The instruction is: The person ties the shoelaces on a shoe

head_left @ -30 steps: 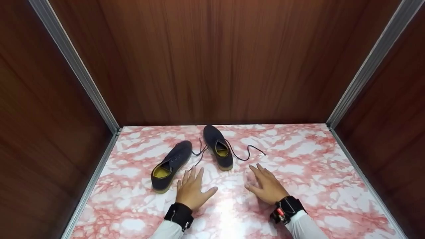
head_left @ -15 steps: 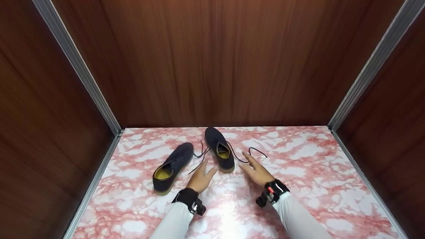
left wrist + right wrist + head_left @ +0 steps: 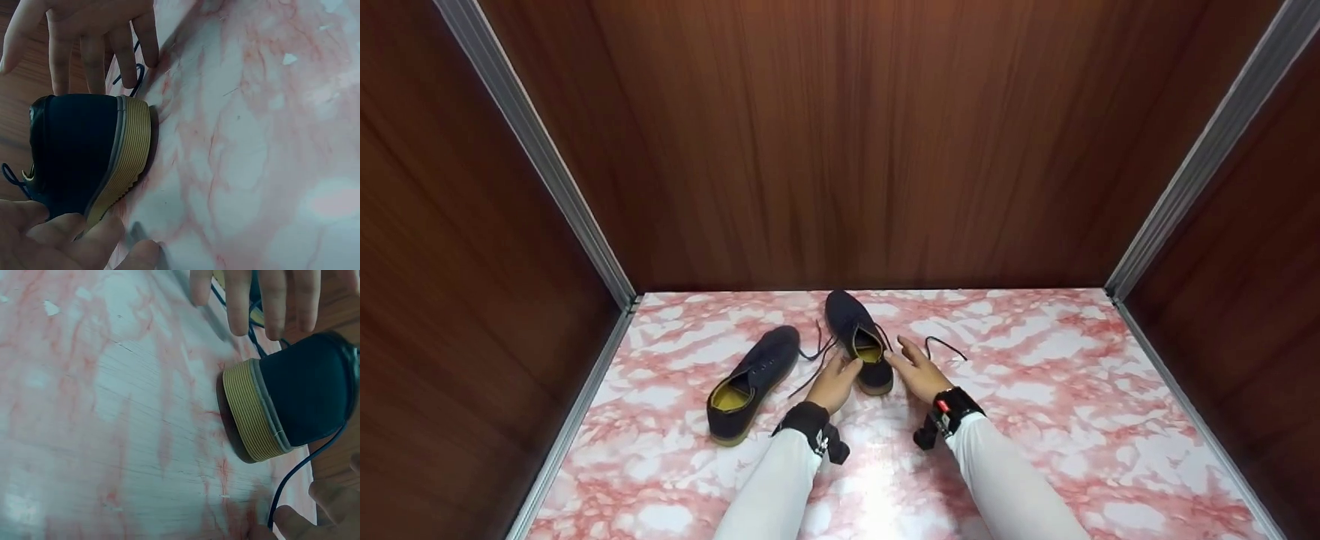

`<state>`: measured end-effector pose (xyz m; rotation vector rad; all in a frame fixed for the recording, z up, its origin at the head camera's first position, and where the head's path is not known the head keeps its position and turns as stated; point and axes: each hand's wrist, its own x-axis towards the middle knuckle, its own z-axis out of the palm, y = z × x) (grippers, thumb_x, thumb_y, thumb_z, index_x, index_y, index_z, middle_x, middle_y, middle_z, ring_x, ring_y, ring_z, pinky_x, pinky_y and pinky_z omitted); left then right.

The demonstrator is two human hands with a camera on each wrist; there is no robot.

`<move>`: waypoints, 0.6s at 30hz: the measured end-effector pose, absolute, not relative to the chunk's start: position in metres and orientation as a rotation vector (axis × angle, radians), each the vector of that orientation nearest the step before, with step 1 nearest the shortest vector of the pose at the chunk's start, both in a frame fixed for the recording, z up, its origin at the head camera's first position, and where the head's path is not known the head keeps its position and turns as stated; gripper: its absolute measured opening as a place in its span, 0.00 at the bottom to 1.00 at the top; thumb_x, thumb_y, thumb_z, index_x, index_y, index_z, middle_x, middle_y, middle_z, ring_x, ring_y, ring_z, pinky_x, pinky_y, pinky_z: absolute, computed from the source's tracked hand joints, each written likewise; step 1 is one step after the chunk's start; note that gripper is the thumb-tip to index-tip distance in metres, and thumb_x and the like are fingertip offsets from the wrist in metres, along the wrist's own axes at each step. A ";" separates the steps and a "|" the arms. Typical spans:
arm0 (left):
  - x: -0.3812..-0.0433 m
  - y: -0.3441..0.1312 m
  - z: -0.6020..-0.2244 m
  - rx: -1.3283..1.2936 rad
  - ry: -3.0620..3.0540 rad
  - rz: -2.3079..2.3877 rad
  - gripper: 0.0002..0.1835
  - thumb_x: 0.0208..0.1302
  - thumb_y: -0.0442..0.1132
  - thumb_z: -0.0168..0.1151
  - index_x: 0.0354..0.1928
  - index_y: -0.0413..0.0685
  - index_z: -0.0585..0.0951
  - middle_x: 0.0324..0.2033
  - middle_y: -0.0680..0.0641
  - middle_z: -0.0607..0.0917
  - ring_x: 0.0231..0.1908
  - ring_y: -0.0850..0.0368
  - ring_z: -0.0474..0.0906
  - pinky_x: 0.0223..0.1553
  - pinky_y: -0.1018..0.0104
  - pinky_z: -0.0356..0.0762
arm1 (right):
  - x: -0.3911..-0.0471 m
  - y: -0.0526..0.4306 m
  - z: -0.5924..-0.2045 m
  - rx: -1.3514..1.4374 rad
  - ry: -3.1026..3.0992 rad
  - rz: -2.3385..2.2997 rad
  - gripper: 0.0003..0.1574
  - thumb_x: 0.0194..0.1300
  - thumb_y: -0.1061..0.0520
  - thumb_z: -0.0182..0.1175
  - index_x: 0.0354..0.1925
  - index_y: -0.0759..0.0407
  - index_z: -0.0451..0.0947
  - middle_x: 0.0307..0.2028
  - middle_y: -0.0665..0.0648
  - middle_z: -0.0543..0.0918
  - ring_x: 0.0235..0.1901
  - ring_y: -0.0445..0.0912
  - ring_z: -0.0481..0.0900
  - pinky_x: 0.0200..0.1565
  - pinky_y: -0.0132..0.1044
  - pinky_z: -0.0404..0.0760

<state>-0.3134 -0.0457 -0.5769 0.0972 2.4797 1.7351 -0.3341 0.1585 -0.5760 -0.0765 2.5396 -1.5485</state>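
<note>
Two dark navy lace-up shoes with yellow linings and tan soles stand on the table. The one nearer the back wall, the right shoe (image 3: 847,311), has its heel (image 3: 306,391) between my hands. My left hand (image 3: 834,384) is at the heel's left side, its fingers (image 3: 84,247) overlapping the shoe's side in the left wrist view. My right hand (image 3: 919,373) is on the other side, thumb near the collar, fingers extended. A loose dark lace (image 3: 945,345) runs from this shoe past the right hand. The left shoe (image 3: 754,382) stands left of both hands.
The table (image 3: 1035,420) has a red and white marbled top. Brown wood-grain panels (image 3: 840,150) enclose its back and sides, with grey metal posts (image 3: 607,262) at the corners. Another lace (image 3: 814,371) lies between the shoes.
Both hands have moved forward and inward from the near part of the table, coming to either side of the right shoe's heel. The shoes keep their places.
</note>
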 end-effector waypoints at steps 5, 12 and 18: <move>-0.319 -0.039 -0.576 0.101 2.516 1.654 0.34 0.80 0.50 0.48 0.80 0.38 0.60 0.74 0.33 0.72 0.75 0.36 0.67 0.78 0.43 0.62 | -0.338 0.153 -0.577 -0.069 2.547 -1.547 0.47 0.78 0.37 0.52 0.82 0.58 0.54 0.78 0.72 0.62 0.78 0.67 0.60 0.79 0.59 0.59; -0.321 -0.034 -0.576 0.081 2.541 1.586 0.36 0.80 0.47 0.48 0.81 0.35 0.55 0.76 0.32 0.67 0.77 0.37 0.63 0.79 0.45 0.59 | -0.339 0.148 -0.580 -0.123 2.532 -1.562 0.43 0.80 0.44 0.52 0.81 0.61 0.54 0.77 0.71 0.64 0.77 0.67 0.63 0.79 0.58 0.61; -0.322 -0.031 -0.576 0.129 2.554 1.581 0.35 0.79 0.42 0.48 0.81 0.35 0.55 0.76 0.32 0.67 0.77 0.36 0.63 0.79 0.43 0.59 | -0.339 0.144 -0.580 -0.232 2.534 -1.589 0.35 0.82 0.52 0.51 0.78 0.65 0.60 0.73 0.71 0.71 0.74 0.63 0.69 0.77 0.56 0.64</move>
